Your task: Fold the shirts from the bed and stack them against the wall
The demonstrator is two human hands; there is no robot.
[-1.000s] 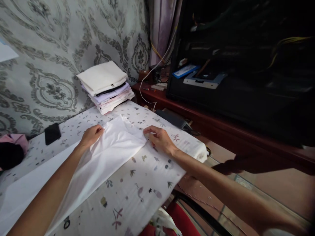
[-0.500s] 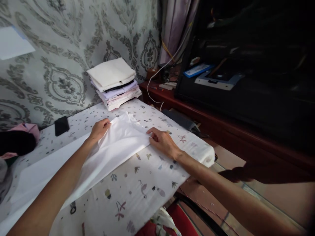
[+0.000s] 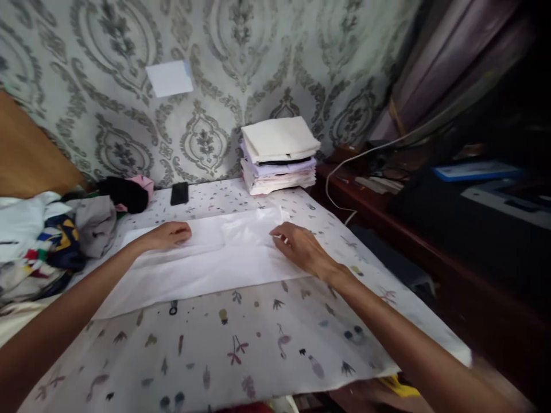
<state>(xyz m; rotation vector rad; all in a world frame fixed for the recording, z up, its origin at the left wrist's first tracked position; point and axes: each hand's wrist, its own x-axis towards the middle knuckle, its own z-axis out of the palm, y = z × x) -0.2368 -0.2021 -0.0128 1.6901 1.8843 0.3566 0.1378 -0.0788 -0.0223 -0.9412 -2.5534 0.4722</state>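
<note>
A long white cloth (image 3: 241, 269), apparently a garment, lies folded in a strip across the patterned table cover (image 3: 241, 355). Its upper right part is creased. My left hand (image 3: 172, 234) rests over the cloth's left half with the fingers curled in; whether any fabric is between them is hidden. Over the right end, my right hand (image 3: 299, 246) has its fingers bent and its thumb apart from them, with a small gap showing. Those fingertips are at the cloth's surface, and I see nothing pinched in them.
Behind the cloth stands a stack of folded fabric (image 3: 279, 149) against the wall. A black phone (image 3: 179, 194) lies left of it. Clothes (image 3: 55, 241) are heaped at the left edge. A dark red cabinet (image 3: 370, 212) with a white cable (image 3: 336, 201) runs along the right.
My view has swung left, bringing the clothes heap into sight. The cloth now lies flatter. My right hand's thumb and fingers have parted, while my left hand has moved along the cloth with fingers still curled.
</note>
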